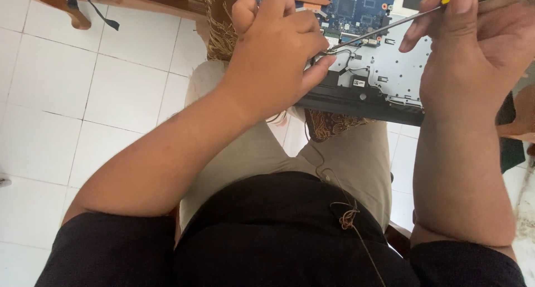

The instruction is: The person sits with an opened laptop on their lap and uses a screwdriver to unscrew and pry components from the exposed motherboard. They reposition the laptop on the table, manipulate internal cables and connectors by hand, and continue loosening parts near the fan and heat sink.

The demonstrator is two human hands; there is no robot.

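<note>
Screwdriver [390, 22] pinched in my R hand [473, 53], tip at thin wires [345, 53] near opened laptop's [384, 75] front edge on my lap, L hand [273, 47] fingertips pinching those wires; prob. fragile, hold by insulation w/ light grip.

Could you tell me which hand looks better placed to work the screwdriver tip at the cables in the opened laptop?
Probably the right hand: it already grips the screwdriver, whose tip reaches the cables. The left hand is curled at that spot on the laptop, seemingly pinching them.
</note>
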